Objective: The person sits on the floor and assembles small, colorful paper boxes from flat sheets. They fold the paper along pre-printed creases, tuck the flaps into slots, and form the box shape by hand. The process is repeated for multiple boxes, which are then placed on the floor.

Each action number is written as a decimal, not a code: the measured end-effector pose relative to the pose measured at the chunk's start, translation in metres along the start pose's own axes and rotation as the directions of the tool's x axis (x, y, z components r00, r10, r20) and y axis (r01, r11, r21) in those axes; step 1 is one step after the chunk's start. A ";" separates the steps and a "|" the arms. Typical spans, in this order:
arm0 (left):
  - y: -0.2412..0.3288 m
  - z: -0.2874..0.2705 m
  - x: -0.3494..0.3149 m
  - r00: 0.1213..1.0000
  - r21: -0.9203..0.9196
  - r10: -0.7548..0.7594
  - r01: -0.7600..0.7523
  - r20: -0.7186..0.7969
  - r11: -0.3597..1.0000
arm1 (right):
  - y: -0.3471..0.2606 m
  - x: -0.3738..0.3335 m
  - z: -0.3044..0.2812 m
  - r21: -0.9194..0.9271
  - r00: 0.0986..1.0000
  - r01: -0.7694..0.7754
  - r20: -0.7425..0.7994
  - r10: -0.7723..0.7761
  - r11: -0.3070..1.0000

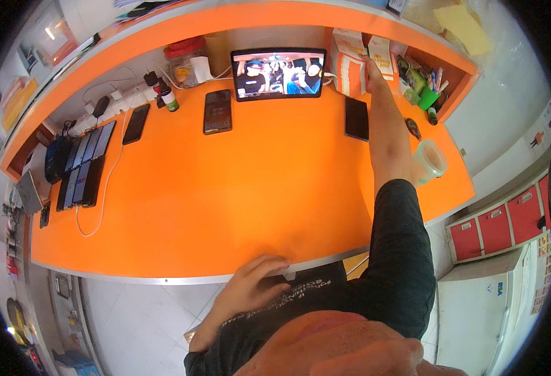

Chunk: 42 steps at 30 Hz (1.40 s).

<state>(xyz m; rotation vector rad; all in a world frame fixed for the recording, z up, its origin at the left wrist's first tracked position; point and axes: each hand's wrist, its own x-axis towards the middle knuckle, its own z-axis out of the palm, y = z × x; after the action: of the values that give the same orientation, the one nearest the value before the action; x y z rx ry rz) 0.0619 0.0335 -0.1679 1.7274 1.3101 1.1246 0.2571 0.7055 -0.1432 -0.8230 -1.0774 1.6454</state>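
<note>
In the upper right of the frame, the right hand is at the orange-and-white boxes; its fingers are too small to see, so I cannot tell whether it grips one. The left hand, fingers loosely spread, is by the orange worktop's edge, lower centre.

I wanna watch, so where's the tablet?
In the head view, the tablet stands back centre on the desk, just left of the orange-and-white packaging.

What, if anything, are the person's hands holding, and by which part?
The left hand shows nothing held. The right hand is at the orange-and-white cartons; whether it grips one, and by which part, cannot be told.
</note>
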 end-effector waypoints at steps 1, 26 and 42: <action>0.001 0.000 0.000 1.000 -0.003 -0.015 0.015 -0.005 1.000 | 0.003 0.006 -0.006 -0.063 0.988 0.013 -0.150 -0.022 0.998; -0.004 0.009 -0.003 0.996 -0.009 -0.038 0.037 -0.087 0.999 | -0.005 -0.034 0.051 -0.987 0.798 -0.161 -0.140 -0.587 0.017; -0.008 0.019 -0.003 0.991 0.083 0.075 -0.066 -0.107 0.994 | -0.010 -0.002 0.066 -0.717 0.582 0.651 0.263 -0.769 0.247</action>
<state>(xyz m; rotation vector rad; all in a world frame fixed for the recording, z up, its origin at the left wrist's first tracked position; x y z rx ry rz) 0.0765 0.0327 -0.1835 1.8038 1.3859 1.2386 0.2029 0.6875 -0.1092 -0.7370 -1.7479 0.2463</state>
